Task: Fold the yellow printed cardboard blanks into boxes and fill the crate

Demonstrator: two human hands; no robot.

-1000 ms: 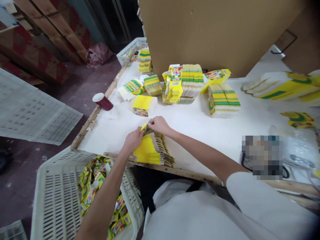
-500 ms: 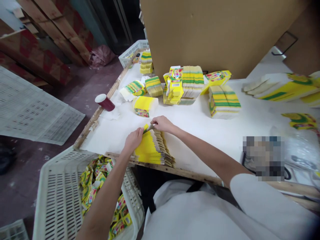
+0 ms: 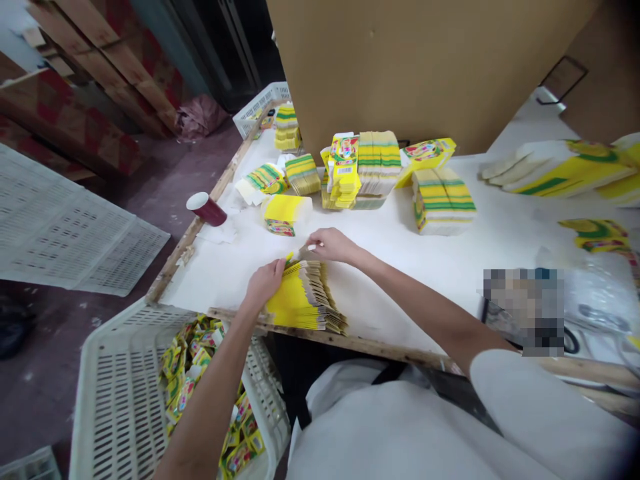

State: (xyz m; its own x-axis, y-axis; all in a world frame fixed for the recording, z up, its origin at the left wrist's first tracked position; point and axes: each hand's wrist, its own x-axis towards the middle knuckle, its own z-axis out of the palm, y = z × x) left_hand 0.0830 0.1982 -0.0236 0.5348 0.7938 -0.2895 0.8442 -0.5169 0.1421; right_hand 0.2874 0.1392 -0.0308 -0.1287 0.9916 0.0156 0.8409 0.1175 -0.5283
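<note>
Head view: both hands work at the far end of a fanned carton stack

The left hand (image 3: 266, 281) has its grip closed on the narrow yellow carton edge (image 3: 289, 257) that stands up at the far end of the fanned carton stack (image 3: 305, 298). The right hand (image 3: 334, 245) is just beyond that end, thumb and fingers pressed together; a small white spot shows at the fingertips, and whether they pinch a flap cannot be told.

The fanned carton stack lies flat on the white bench (image 3: 385, 267), along its near wooden edge, yellow faces toward the left and greyish ends toward the right. Beyond the hands, a yellow-and-white carton bundle (image 3: 286, 215) rests on the bench, with striped green-and-yellow bundles (image 3: 303, 175) behind it. A taller group of packed cartons (image 3: 379, 163) stands farther right, near another striped block (image 3: 444, 202). A dark red cup (image 3: 207, 209) lies tilted by the left edge, its pale opening toward the left.

Below the bench, at the left, a white slotted crate (image 3: 117, 393) holds a jumble of printed yellow cartons (image 3: 187, 383). A large brown cardboard panel (image 3: 425, 73) rises at the back.
</note>
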